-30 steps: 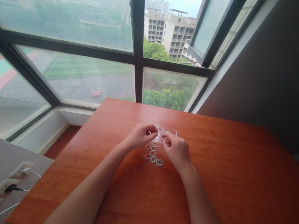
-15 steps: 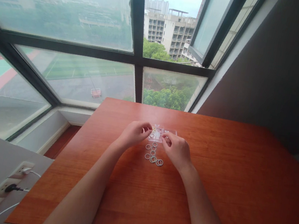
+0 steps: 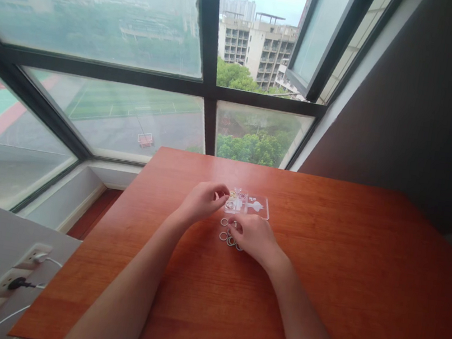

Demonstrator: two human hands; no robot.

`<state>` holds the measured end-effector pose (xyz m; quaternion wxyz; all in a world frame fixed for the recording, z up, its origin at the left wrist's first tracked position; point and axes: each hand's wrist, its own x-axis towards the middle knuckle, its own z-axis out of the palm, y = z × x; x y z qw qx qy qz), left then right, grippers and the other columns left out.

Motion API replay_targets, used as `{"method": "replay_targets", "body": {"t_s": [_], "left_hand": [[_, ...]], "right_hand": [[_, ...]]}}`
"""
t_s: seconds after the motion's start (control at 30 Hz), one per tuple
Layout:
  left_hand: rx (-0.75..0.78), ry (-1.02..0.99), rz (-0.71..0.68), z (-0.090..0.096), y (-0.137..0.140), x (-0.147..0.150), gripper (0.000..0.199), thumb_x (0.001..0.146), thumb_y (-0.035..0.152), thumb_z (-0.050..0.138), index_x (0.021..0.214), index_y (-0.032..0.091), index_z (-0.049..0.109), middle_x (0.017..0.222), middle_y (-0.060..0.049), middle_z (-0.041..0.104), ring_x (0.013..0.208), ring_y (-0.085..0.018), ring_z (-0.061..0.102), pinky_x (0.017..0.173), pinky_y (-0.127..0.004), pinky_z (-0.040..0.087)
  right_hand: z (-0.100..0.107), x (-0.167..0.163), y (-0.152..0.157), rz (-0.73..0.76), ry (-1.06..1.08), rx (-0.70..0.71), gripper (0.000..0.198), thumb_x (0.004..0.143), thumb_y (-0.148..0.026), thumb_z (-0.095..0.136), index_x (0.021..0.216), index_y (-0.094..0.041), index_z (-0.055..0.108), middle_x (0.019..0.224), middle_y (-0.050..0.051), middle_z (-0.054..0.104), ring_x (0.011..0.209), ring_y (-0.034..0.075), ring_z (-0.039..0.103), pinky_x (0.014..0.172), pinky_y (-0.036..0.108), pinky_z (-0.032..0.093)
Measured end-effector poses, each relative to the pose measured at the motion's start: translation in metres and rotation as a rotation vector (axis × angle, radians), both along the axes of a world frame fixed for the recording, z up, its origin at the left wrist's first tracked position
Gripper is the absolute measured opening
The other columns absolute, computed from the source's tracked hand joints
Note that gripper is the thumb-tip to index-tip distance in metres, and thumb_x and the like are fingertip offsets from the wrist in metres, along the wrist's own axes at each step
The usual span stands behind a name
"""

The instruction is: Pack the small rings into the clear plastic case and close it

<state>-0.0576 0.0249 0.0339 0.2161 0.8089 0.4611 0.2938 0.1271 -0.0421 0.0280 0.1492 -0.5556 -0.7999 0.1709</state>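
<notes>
Two bare hands work close together over a reddish-brown wooden counter (image 3: 344, 289), around a small clear box (image 3: 237, 209) and a cluster of pale rings (image 3: 231, 242). The box sits on the counter's far half, its lid (image 3: 263, 209) laid open flat on the right side with white markings showing on it. Inside the box lie a few small rings: a pale one in the near left part, a yellowish one behind it and a darker, reddish one to the right. The left hand (image 3: 204, 199) is at the box's left edge, its thumb and fingers curved toward each other; whether they touch the box or grip anything, I cannot tell. The right hand (image 3: 256, 235) is just in front of the box, palm down over the pale rings, covering part of the cluster. Its fingers are bent, with thumb and forefinger close together; whether a ring is pinched between them is too small to make out. The rings that show lie flat on the counter, some apart and some overlapping, nearer the person than the box. Beyond the counter, dark window frames (image 3: 261, 101) border panes looking onto trees and pale buildings (image 3: 264, 50). At lower left, wall sockets (image 3: 5, 285) hold a black plug (image 3: 16, 283) and a white plug (image 3: 40, 258).
</notes>
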Motion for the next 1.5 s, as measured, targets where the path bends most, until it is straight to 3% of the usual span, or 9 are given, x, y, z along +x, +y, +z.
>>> {"method": "replay_targets", "body": {"t_s": [0.53,0.83,1.17,1.33,1.5], "left_hand": [[-0.025,-0.020,-0.004,0.003,-0.002,0.002,0.014,0.081,0.022,0.057,0.082,0.016,0.070,0.077,-0.003,0.070,0.062,-0.011,0.056,0.056,-0.020,0.040],[-0.081,-0.076,-0.050,0.004,-0.005,0.008,0.015,0.083,0.024,0.057,0.082,0.016,0.070,0.072,-0.002,0.068,0.060,-0.010,0.053,0.056,-0.019,0.039],[-0.268,-0.212,-0.150,0.011,-0.016,0.026,0.020,0.083,0.030,0.059,0.082,0.013,0.069,0.068,-0.002,0.064,0.057,-0.009,0.051,0.052,-0.019,0.039],[-0.214,-0.161,-0.162,0.003,-0.014,0.026,0.018,0.084,0.028,0.058,0.081,0.014,0.069,0.069,-0.001,0.065,0.060,-0.010,0.053,0.056,-0.020,0.041],[-0.120,-0.119,-0.078,0.002,-0.006,0.013,0.016,0.082,0.026,0.058,0.079,0.015,0.068,0.071,-0.002,0.067,0.061,-0.010,0.054,0.057,-0.020,0.041]], "right_hand": [[-0.002,0.005,0.002,-0.033,0.030,-0.046,0.008,0.081,-0.021,0.058,0.080,-0.023,0.066,0.073,-0.001,0.068,0.067,0.014,0.060,0.057,0.023,0.031],[0.000,0.012,0.009,-0.316,0.293,0.224,0.013,0.085,-0.030,0.055,0.085,-0.022,0.065,0.057,-0.004,0.056,0.055,0.013,0.052,0.061,0.023,0.037],[-0.001,0.012,0.010,-0.335,0.296,0.231,0.013,0.084,-0.031,0.056,0.083,-0.022,0.065,0.058,-0.003,0.058,0.055,0.013,0.052,0.061,0.023,0.038],[-0.001,0.012,0.009,-0.333,0.289,0.235,0.013,0.084,-0.032,0.056,0.083,-0.022,0.065,0.058,-0.003,0.058,0.055,0.013,0.053,0.060,0.023,0.037],[-0.002,0.012,0.010,-0.329,0.286,0.227,0.012,0.084,-0.031,0.056,0.083,-0.023,0.065,0.057,-0.004,0.057,0.056,0.013,0.053,0.060,0.023,0.038]]}}
